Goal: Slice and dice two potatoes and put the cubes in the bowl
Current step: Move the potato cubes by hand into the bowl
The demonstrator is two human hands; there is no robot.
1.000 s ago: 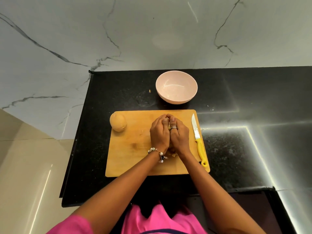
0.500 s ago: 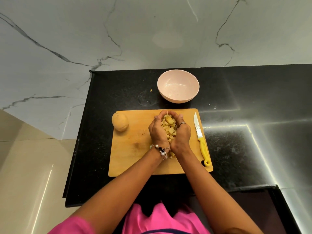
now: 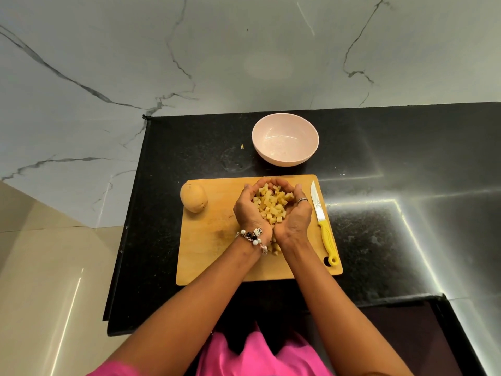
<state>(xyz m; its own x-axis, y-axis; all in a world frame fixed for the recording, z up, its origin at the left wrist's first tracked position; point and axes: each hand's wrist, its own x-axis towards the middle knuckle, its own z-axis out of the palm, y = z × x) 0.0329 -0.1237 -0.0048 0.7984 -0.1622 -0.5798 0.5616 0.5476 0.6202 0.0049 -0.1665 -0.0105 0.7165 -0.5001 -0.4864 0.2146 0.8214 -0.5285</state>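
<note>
While the black worktop carried the wooden cutting board and pink bowl, I saw my left hand and right hand cupped together, holding loose, light, slippery potato cubes; the firm whole potato wanted a steadying hold across its middle.

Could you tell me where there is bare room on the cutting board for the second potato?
Bare wood lies between the whole potato and the hands, down to the cutting board near-left corner. The right edge is crowded by the knife.
</note>
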